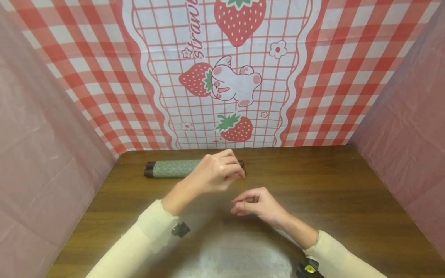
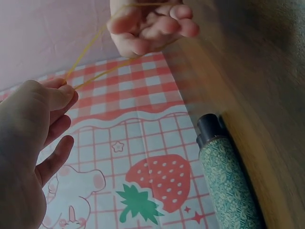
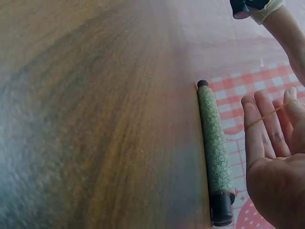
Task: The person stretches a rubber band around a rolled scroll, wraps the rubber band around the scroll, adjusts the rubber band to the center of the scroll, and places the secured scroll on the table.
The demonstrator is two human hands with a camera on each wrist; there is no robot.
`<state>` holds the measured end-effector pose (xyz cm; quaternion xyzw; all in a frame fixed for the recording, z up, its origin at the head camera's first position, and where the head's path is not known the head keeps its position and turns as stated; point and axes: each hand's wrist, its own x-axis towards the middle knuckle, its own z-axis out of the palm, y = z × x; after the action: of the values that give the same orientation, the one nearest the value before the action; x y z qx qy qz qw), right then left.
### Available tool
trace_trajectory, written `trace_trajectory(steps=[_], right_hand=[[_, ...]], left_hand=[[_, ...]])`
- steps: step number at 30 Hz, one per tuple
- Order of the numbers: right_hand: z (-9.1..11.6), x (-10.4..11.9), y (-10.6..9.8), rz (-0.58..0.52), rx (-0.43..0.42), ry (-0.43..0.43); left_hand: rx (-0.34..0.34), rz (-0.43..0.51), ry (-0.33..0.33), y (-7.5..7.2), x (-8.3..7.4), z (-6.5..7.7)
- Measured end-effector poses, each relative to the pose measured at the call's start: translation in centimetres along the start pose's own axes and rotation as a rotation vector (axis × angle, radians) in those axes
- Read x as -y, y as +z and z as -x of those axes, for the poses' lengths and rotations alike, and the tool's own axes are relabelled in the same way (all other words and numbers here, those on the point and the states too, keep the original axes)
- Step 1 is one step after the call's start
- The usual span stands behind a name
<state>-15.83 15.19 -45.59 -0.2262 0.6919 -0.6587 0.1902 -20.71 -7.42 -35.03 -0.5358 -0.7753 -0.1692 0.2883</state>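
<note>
My left hand (image 1: 219,171) pinches one end of a thin yellow rubber band (image 2: 87,50) between thumb and fingertips. From there the band stretches in two strands to my right hand (image 1: 260,204), which is lower and to the right. In the right wrist view the band (image 3: 267,116) passes across the extended fingers and the thumb, with the palm facing up. Behind my left hand lies a green patterned scroll (image 1: 175,168) with dark rod ends. Part of it is hidden by that hand in the head view.
The wooden table (image 1: 323,185) ends at a back wall of red-and-white checked cloth (image 1: 340,85) printed with strawberries. Pale pink sheets (image 1: 45,146) hang at both sides. The scroll lies along the table's far edge.
</note>
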Motion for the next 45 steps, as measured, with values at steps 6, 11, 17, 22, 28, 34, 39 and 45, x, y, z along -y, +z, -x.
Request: trace_trajectory(steps=[6, 11, 17, 22, 28, 34, 39, 45], right_hand=[[0.1, 0.1, 0.1, -0.012, 0.015, -0.019], [0.2, 0.2, 0.1, -0.044, 0.035, -0.032], [0.5, 0.7, 0.3, -0.078, 0.061, -0.071], [0.6, 1.0, 0.4, -0.073, 0.053, -0.082], [0.6, 1.3, 0.2, -0.02, 0.044, -0.107], [0.6, 1.4, 0.1, -0.016, 0.046, -0.123], [0.6, 1.3, 0.2, -0.016, 0.043, -0.131], [0.6, 1.1, 0.4, 0.007, 0.031, -0.2]], left_hand=[[0.043, 0.017, -0.04, 0.2, 0.6, 0.3], [0.085, -0.001, -0.076, 0.5, 1.1, 0.8], [0.101, -0.014, -0.114, 0.7, 1.8, 1.3], [0.093, -0.025, -0.114, 0.9, 2.2, 1.7], [0.116, -0.022, -0.113, 1.6, 2.8, 2.5], [0.117, -0.023, -0.109, 1.9, 3.0, 2.7], [0.119, -0.029, -0.11, 1.8, 2.8, 2.4], [0.11, -0.016, -0.076, 1.8, 2.4, 2.3]])
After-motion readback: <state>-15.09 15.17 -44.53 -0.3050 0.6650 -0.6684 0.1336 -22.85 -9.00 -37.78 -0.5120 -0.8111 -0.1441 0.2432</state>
